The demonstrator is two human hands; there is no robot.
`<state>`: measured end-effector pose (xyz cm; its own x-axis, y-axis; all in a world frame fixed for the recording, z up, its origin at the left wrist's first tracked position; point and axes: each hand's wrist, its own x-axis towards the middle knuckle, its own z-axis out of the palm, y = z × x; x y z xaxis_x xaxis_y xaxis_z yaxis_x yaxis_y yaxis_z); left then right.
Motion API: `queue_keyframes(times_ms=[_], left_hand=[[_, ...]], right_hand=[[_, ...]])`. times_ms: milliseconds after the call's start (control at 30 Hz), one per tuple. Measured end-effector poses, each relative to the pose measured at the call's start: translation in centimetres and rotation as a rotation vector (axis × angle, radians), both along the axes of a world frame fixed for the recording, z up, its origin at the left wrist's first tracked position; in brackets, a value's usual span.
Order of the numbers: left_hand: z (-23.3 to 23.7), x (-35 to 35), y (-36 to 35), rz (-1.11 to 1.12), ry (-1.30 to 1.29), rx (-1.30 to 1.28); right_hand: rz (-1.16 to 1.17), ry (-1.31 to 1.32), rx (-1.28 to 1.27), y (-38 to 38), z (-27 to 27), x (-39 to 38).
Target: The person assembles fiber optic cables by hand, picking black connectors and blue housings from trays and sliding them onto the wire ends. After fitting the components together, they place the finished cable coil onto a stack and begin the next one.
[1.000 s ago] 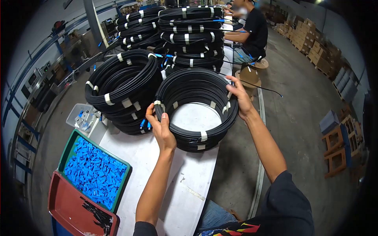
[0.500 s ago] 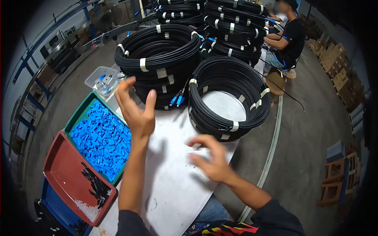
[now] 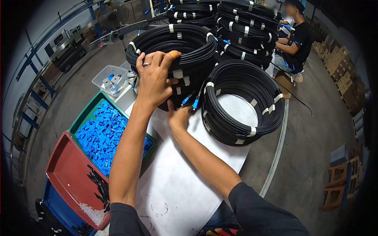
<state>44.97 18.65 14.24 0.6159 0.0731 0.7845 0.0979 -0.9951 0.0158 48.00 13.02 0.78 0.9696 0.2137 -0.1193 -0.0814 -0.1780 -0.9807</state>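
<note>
My left hand (image 3: 155,76) reaches over the front rim of the left stack of black cable coils (image 3: 195,59). Its fingers curl over the top coil, and a ring and an orange finger covering show. Low at the front of that stack is my right hand (image 3: 180,118), thumb raised against the coils. Its other fingers are largely hidden, so what they hold, if anything, cannot be made out. Just beside it hang cable ends with blue connectors (image 3: 195,103). To the right, a shorter stack of black cable coils (image 3: 246,126) bound with white tape stands on the white table (image 3: 177,188).
At left are a green tray (image 3: 103,96) of blue connector parts, a red tray (image 3: 59,165) with black and clear pieces, a blue tray (image 3: 51,200) and a clear plastic box (image 3: 104,72). Tall coil stacks (image 3: 244,31) stand behind. A seated person (image 3: 297,43) works at back right.
My left hand has gone from raised in the air onto the left stack's rim. My right hand has moved left and forward to that stack's base. The view has shifted slightly.
</note>
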Motion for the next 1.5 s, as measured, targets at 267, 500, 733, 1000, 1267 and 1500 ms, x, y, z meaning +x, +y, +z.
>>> queue_keyframes(times_ms=[267,500,733,1000,1267,1500], left_hand=[[0.1,1.3,4.1,0.001,0.015,0.019],[-0.1,1.1,3.1,-0.027,-0.039,0.036],[-6.6,-0.6,-8.8,-0.274,-0.383,-0.791],[-9.3,4.0,-13.6,-0.384,-0.3,-1.431],[-8.5,5.9,-14.6,-0.412,-0.279,-1.608],[-9.0,6.8,-14.4,-0.313,-0.365,-1.528]], right_hand=[[-0.131,-0.16,0.055,5.5,-3.3,1.6],[0.38,0.025,0.148,-1.6,-4.3,0.0],[0.456,-0.507,0.036,-28.8,1.4,-2.9],[-0.024,-0.252,0.513,-35.7,3.1,14.8],[0.245,-0.186,0.639,-29.5,5.7,18.9],[0.184,-0.033,0.678,-29.3,6.9,18.3]])
